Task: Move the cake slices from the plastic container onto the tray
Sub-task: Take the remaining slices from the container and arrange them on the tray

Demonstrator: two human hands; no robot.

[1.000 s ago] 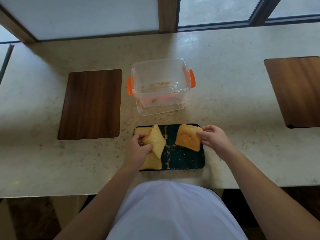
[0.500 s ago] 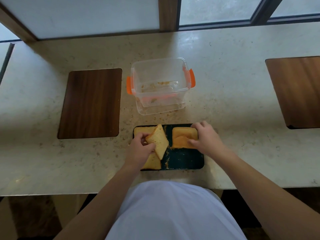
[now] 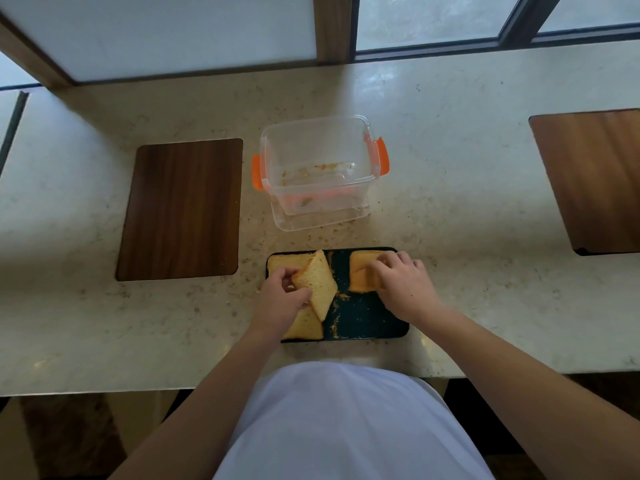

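A dark rectangular tray (image 3: 367,320) lies on the counter near its front edge. Yellow cake slices lie on its left side (image 3: 304,327). My left hand (image 3: 280,299) grips a tilted cake slice (image 3: 318,282) above them. At the tray's far right, my right hand (image 3: 405,282) rests over another cake slice (image 3: 360,277) that lies flat on the tray, fingers on its top and side. The clear plastic container (image 3: 318,174) with orange clips stands just behind the tray and holds only crumbs.
A dark wooden board (image 3: 180,209) is set into the pale stone counter to the left, another wooden board (image 3: 595,178) at the far right. Windows run along the back. Crumbs are scattered on the tray and beside the container.
My right hand has brought its cake slice down from a raised tilt onto the tray's far right and now lies over it. My left hand keeps its slice tilted, nearly in place.
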